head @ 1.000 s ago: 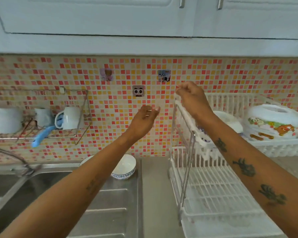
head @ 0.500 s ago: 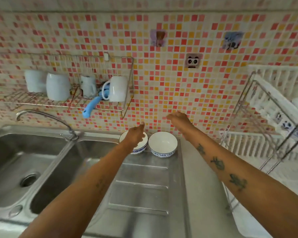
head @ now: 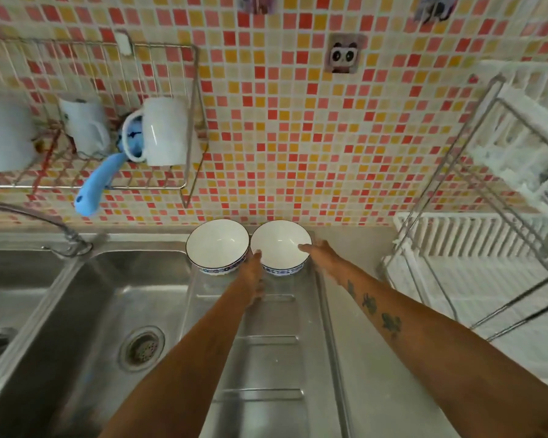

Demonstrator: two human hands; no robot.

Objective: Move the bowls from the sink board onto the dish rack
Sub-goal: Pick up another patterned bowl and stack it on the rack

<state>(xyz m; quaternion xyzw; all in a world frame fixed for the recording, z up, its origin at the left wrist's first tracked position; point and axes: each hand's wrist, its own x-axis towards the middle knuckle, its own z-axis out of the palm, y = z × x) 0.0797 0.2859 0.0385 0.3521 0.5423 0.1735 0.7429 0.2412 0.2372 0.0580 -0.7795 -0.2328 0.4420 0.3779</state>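
We have both hands at the right bowl [head: 280, 246] on the sink board [head: 266, 358]: our left hand [head: 254, 276] against its near-left wall, our right hand [head: 321, 257] at its right rim, fingers open, gripping nothing yet. The left bowl [head: 217, 245] sits just left of our left fingers, while the dish rack [head: 487, 248] stands well to the right, nearer our right hand.

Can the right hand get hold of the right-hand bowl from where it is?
Probably yes. The right hand is already at the right bowl, fingertips on its right rim. Nothing lies between them, and the left hand reaches its other side. No firm grip shows yet.
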